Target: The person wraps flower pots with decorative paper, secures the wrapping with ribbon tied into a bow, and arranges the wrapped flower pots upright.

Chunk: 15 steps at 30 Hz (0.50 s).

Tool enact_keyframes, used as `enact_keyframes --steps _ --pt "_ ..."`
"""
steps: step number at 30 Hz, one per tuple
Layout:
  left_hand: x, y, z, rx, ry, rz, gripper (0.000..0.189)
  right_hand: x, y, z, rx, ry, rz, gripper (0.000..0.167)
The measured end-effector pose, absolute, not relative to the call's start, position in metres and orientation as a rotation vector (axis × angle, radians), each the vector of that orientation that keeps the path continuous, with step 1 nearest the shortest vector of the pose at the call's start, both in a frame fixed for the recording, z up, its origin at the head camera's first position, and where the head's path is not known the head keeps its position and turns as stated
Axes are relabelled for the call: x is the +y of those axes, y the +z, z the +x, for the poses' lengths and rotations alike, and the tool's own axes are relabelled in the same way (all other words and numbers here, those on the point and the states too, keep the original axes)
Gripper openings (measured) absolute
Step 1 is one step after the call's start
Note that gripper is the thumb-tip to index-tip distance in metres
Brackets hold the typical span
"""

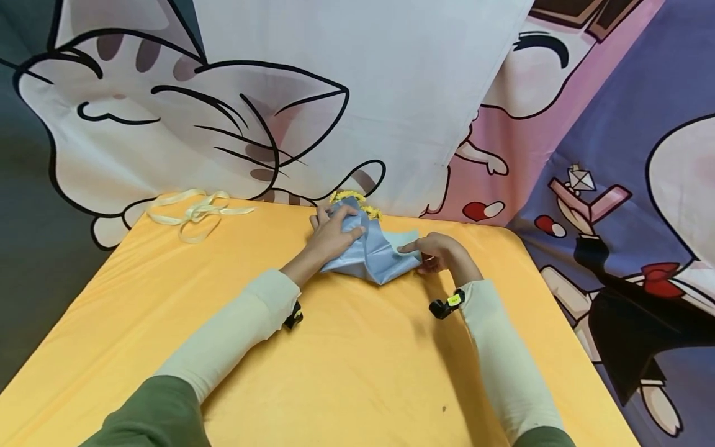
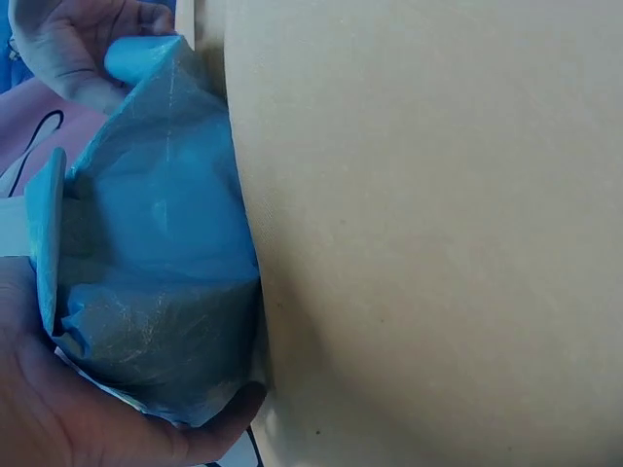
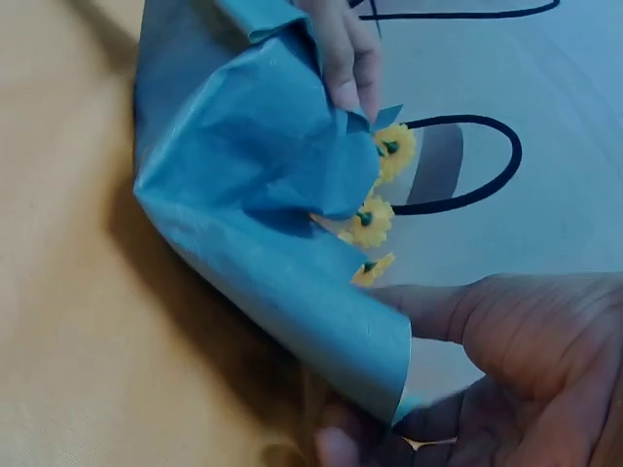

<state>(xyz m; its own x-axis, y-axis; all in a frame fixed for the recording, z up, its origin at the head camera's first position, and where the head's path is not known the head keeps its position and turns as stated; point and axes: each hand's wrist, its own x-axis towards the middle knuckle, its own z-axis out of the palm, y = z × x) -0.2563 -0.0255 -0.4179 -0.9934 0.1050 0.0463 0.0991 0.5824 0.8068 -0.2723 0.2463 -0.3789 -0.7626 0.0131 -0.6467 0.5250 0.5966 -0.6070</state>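
Blue wrapping paper is folded around a bunch of yellow flowers near the far edge of the table. My left hand grips the wrapped bunch from its left side, thumb across the front of the paper. At the right, my right hand holds a corner of the paper between thumb and fingers. Seen from the right wrist, that corner curls between the thumb and fingers of the right hand, and several flower heads peek out of the paper. The stems are hidden inside.
A pale yellow ribbon tied in a loose bow lies at the table's far left corner. An orange-yellow cloth covers the table. Printed cartoon curtains hang right behind it and along the right side.
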Motion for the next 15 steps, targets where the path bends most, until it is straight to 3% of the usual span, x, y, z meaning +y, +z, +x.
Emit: enact_keyframes --steps 4,10,15 --pt "-0.023 -0.417 -0.257 2.787 1.399 0.143 0.050 0.238 -0.380 -0.269 2.136 -1.250 0.423 0.069" --pt "-0.023 -0.417 -0.256 2.812 1.379 0.125 0.049 0.217 -0.376 -0.264 2.280 -1.251 0.355 0.051" --pt "-0.023 -0.416 -0.258 2.803 1.360 0.091 0.050 0.206 -0.365 -0.264 2.428 -1.179 0.296 0.050"
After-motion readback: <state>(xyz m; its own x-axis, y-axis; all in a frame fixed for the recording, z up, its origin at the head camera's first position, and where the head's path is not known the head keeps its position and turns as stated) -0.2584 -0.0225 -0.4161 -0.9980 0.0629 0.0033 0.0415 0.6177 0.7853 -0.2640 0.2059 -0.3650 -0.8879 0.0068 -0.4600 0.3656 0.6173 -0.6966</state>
